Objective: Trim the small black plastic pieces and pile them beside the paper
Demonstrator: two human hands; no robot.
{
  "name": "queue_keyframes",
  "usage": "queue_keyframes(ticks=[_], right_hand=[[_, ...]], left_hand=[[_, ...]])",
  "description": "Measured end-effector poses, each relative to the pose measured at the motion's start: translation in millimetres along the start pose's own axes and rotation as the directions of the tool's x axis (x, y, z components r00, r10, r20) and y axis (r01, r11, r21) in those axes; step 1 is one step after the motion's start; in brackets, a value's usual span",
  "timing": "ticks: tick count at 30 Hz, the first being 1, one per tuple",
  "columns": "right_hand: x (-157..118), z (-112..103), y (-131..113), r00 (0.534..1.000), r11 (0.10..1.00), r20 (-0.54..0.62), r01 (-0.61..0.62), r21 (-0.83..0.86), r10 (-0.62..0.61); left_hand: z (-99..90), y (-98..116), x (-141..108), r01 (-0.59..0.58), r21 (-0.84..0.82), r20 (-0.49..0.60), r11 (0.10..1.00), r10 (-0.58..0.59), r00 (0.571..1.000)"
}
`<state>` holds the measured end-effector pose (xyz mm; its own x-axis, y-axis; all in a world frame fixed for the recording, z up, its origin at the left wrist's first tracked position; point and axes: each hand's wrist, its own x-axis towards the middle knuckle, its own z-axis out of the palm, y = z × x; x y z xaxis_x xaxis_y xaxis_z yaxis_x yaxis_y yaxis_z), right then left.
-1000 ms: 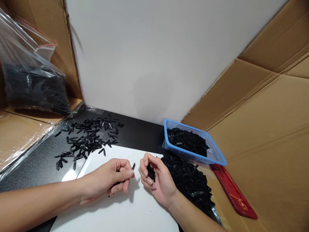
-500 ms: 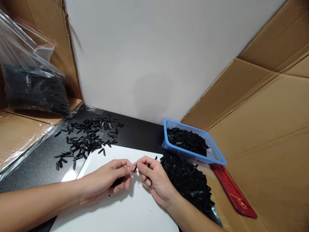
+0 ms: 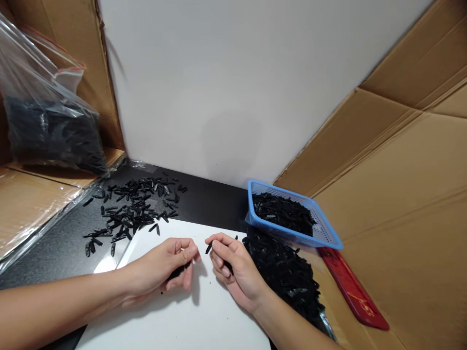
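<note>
My right hand [image 3: 233,267] pinches a small, slim black plastic piece [image 3: 208,248] between thumb and forefinger. More black shows under its curled fingers. To its left, my left hand [image 3: 166,267] is curled around several dark pieces [image 3: 179,270] in its palm, partly hidden by the fingers; its thumb and fingertips have nothing visible between them. Both hands are above a white board [image 3: 182,325], with a narrow gap between them. Beyond my left hand, similar pieces [image 3: 133,214] lie scattered on the dark tabletop. A dense heap of them [image 3: 288,279] sits beside my right hand.
A blue plastic basket [image 3: 292,235] of black pieces stands behind the heap. At far left is a clear zip bag [image 3: 54,131] of dark contents. A red flat object [image 3: 353,289] lies at right. Cardboard [image 3: 408,184] and a white wall [image 3: 233,87] enclose the table.
My hands were touching at the small black piece; now they are apart. My left hand has drawn back slightly left, while the piece stays in my right fingertips.
</note>
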<state>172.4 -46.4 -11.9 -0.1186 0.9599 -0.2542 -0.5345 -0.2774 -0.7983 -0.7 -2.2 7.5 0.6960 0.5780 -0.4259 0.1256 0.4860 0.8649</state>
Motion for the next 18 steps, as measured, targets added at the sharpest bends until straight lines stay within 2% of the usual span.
queue_keyframes(ticks=[5,8,10,12,15,18], right_hand=[[-3,3,3,0.999,0.996,0.025,0.044,-0.077,-0.042],[-5,7,8,0.999,0.986,0.029,0.038,-0.165,-0.033],[-7,10,10,0.996,0.964,0.034,0.086,-0.25,-0.08],[-8,13,11,0.985,0.902,0.047,0.172,-0.397,-0.167],[-10,17,12,0.956,0.751,0.051,0.259,-0.607,-0.288],[-10,18,13,0.939,0.669,0.044,0.275,-0.69,-0.34]], left_hand=[[0.1,-2,0,-0.009,0.041,-0.103,0.999,0.014,0.995],[0.5,-2,1,-0.01,0.038,-0.128,0.999,0.015,0.992],[1.0,-3,1,-0.019,0.047,-0.132,0.999,0.025,0.991],[1.9,-4,1,-0.044,0.069,-0.123,0.997,0.052,0.991],[3.3,-4,1,-0.098,0.105,-0.089,0.99,0.107,0.99],[4.0,-3,1,-0.121,0.146,-0.057,0.982,0.131,0.99]])
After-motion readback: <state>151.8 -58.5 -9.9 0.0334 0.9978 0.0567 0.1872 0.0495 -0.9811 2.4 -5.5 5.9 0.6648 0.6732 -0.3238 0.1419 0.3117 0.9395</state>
